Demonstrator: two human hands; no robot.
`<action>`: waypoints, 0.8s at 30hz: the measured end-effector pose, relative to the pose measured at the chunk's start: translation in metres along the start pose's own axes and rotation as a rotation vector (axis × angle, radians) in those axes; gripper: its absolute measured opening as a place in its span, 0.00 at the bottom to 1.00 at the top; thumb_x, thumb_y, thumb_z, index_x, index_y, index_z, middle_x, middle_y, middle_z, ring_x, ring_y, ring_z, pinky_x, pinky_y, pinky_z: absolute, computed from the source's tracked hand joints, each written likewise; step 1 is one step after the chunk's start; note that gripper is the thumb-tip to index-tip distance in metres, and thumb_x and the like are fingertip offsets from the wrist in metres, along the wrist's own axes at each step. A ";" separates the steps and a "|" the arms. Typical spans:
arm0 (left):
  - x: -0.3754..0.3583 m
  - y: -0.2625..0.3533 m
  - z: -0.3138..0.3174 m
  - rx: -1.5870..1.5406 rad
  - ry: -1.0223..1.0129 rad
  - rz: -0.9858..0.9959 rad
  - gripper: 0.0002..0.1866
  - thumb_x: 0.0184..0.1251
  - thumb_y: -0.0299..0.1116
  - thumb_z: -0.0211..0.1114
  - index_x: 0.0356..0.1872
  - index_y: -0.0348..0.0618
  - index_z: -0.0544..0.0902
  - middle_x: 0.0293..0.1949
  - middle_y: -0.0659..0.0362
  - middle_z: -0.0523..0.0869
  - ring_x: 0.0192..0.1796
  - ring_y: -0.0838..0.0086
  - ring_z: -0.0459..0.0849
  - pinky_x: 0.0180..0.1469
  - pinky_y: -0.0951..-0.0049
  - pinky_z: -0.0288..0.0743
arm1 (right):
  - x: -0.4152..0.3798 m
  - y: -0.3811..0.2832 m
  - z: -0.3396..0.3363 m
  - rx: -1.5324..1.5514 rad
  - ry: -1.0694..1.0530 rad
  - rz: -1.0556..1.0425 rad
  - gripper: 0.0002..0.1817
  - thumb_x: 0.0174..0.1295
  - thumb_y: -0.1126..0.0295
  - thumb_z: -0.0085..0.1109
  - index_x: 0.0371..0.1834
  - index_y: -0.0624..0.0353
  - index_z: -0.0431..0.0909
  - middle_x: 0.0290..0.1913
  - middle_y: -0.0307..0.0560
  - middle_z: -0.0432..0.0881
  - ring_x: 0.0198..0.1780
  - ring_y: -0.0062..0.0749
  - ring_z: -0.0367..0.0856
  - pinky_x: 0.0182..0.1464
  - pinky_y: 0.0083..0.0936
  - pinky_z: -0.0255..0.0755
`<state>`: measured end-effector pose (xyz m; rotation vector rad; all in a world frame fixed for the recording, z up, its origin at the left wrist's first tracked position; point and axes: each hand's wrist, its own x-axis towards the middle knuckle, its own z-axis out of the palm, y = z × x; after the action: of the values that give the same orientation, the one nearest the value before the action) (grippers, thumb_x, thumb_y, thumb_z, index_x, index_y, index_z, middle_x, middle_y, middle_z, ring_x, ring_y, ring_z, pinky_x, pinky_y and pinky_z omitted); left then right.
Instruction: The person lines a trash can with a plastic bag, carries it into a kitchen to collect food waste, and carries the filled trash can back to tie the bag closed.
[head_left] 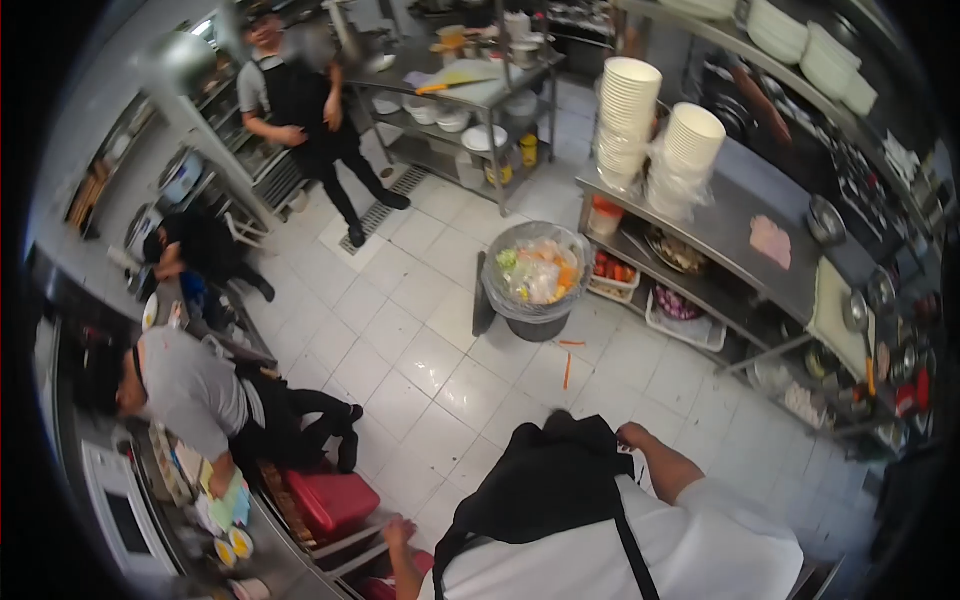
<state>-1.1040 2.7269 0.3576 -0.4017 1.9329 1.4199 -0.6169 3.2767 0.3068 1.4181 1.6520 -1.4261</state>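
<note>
The right hand point(632, 435) is curled shut on the top edge of a black apron point(545, 485), pinching the cloth at the waist. The left hand point(398, 532) hangs low by the apron's other side with its fingers loose and apart, gripping nothing, just above a red container point(333, 500). The apron is dark and matte, bunched into folds over the belly, with a black strap running up across a white shirt.

Ahead of the apron on the pale tiled floor lies a strip of orange peel point(567, 370), and beyond that stands a round bin point(537, 275) lined with a clear bag and filled with green and orange scraps. Right of the bin runs a steel table point(735, 235) bearing two tall stacks of white bowls point(625, 120). Left of the apron a person in a grey shirt point(190, 390) bends over a counter; farther off another person in a black apron point(300, 110) stands by a shelf rack.
</note>
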 end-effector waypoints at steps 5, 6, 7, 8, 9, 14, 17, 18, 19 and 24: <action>0.036 0.113 0.022 0.029 0.065 0.161 0.07 0.69 0.31 0.57 0.42 0.40 0.78 0.27 0.54 0.83 0.21 0.71 0.80 0.24 0.71 0.77 | 0.019 -0.030 0.010 0.203 0.080 0.045 0.20 0.61 0.58 0.54 0.35 0.67 0.83 0.34 0.52 0.87 0.31 0.37 0.88 0.29 0.33 0.83; 0.038 0.127 0.029 0.081 0.054 0.197 0.07 0.69 0.31 0.57 0.43 0.40 0.78 0.27 0.54 0.83 0.21 0.71 0.80 0.24 0.71 0.77 | 0.028 -0.038 0.011 0.283 0.079 0.088 0.20 0.61 0.57 0.54 0.35 0.68 0.83 0.34 0.53 0.87 0.32 0.38 0.88 0.30 0.34 0.83; 0.034 0.143 0.037 0.334 -0.008 0.185 0.07 0.70 0.31 0.57 0.41 0.39 0.79 0.28 0.54 0.84 0.22 0.72 0.81 0.24 0.73 0.77 | 0.046 -0.046 0.011 0.356 0.037 0.139 0.21 0.61 0.57 0.58 0.43 0.68 0.81 0.40 0.55 0.86 0.37 0.42 0.88 0.35 0.38 0.84; 0.041 0.134 0.040 0.344 -0.084 0.169 0.08 0.70 0.31 0.56 0.41 0.38 0.79 0.27 0.54 0.85 0.23 0.72 0.82 0.24 0.74 0.77 | 0.064 -0.055 0.007 0.433 0.063 0.140 0.22 0.61 0.56 0.59 0.43 0.68 0.81 0.39 0.55 0.86 0.37 0.42 0.88 0.34 0.39 0.84; 0.057 0.118 0.038 0.353 -0.161 0.154 0.08 0.70 0.31 0.56 0.40 0.38 0.80 0.27 0.54 0.85 0.24 0.72 0.83 0.25 0.74 0.78 | 0.082 -0.069 0.007 0.509 0.085 0.141 0.23 0.62 0.55 0.60 0.43 0.69 0.80 0.38 0.55 0.86 0.36 0.43 0.88 0.34 0.39 0.84; 0.026 0.151 0.085 0.878 -0.213 -0.034 0.09 0.70 0.32 0.57 0.41 0.38 0.81 0.27 0.54 0.85 0.24 0.71 0.84 0.26 0.73 0.78 | 0.175 -0.165 -0.015 0.956 0.156 0.136 0.30 0.58 0.48 0.67 0.50 0.65 0.78 0.39 0.54 0.82 0.38 0.44 0.84 0.41 0.45 0.83; 0.011 0.205 0.117 0.981 -0.204 -0.081 0.09 0.69 0.32 0.57 0.41 0.37 0.81 0.27 0.54 0.85 0.25 0.71 0.84 0.26 0.72 0.78 | 0.213 -0.254 -0.061 1.282 0.201 0.143 0.39 0.54 0.46 0.70 0.59 0.64 0.70 0.54 0.55 0.74 0.53 0.47 0.77 0.47 0.47 0.82; 0.010 0.224 0.125 1.002 -0.199 -0.086 0.10 0.69 0.32 0.57 0.41 0.37 0.81 0.27 0.54 0.85 0.25 0.71 0.84 0.26 0.72 0.78 | 0.229 -0.277 -0.076 1.370 0.212 0.122 0.42 0.53 0.45 0.71 0.63 0.64 0.67 0.59 0.55 0.71 0.58 0.49 0.74 0.47 0.48 0.82; 0.011 0.240 0.132 1.025 -0.195 -0.091 0.10 0.69 0.32 0.57 0.41 0.37 0.81 0.27 0.54 0.85 0.25 0.71 0.84 0.27 0.72 0.78 | 0.244 -0.299 -0.088 1.454 0.254 0.103 0.44 0.53 0.45 0.71 0.65 0.64 0.64 0.61 0.55 0.69 0.59 0.49 0.73 0.48 0.50 0.82; 0.041 0.306 0.145 1.155 -0.207 -0.073 0.11 0.68 0.33 0.57 0.41 0.36 0.82 0.27 0.53 0.85 0.26 0.70 0.84 0.28 0.71 0.78 | 0.301 -0.365 -0.128 1.660 0.473 0.162 0.46 0.53 0.48 0.69 0.69 0.63 0.59 0.65 0.58 0.67 0.59 0.54 0.74 0.46 0.55 0.81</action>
<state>-1.2698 2.9753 0.5232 0.2168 2.1593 0.1294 -1.0172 3.5436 0.2141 2.7057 0.1124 -2.5975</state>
